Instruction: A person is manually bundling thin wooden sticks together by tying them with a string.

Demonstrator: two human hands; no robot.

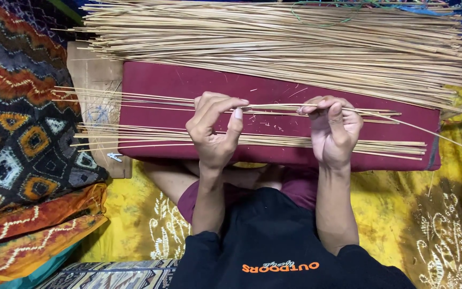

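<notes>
Patterned cloths (22,134) are lying at the far left, beside a wooden board (94,75). Your left hand (215,128) is pinching one thin reed strip (274,106) with its fingers (236,115) closed on it, above the maroon cushion (188,85). Your right hand (335,128) is gripping the same strip, fingers closed, and the strip is running off to the right. Loose strips (274,140) are lying across the cushion; a large bundle (295,43) is resting behind.
</notes>
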